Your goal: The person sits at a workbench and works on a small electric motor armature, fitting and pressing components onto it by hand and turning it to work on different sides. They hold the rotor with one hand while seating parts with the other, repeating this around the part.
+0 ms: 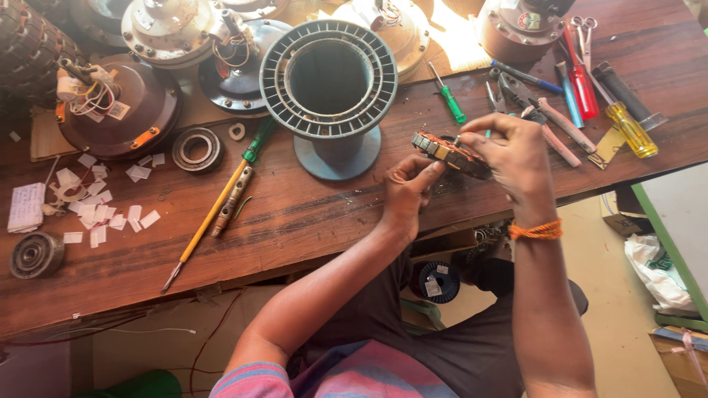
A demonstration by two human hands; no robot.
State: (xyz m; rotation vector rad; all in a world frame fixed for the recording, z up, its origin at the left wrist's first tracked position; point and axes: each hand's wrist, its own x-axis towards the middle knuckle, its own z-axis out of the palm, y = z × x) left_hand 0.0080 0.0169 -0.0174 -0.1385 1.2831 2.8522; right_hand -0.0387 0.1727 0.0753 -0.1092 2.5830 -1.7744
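Far left of the wooden worktop (310, 221): a small metal wheel (35, 254) lies near the front edge, with a scatter of white paper slips (103, 210) just beyond it. Behind these sits a dark brown motor housing (118, 110) with loose wires on top. A steel bearing ring (197, 149) lies just right of it. A long yellow-shafted screwdriver (214, 210) with a green handle runs diagonally toward the front edge.

Centre: a grey-blue ribbed fan housing (330, 81) stands upright on a round base, open end facing up.

Just right of that base, the left hand (405, 191) is raised above the worktop. Its grip is closed on the lower left end of a small copper-wound motor core (450, 153), thumb and fingertips pressing from beneath and the side. The core is held off the worktop, tilted, spanning the gap between both hands. The right hand (512, 155), wearing an orange thread band (536, 231) at the wrist, covers the core's right end; its fingers are pinched together at the top edge of the core, with a thin metal tip showing between them. What that tip belongs to cannot be told.

Right: a small green screwdriver (450, 99) lies behind the hands. Further right lie pliers (546, 121), a red-handled screwdriver (582, 88) and a yellow-handled screwdriver (630, 129), close together.
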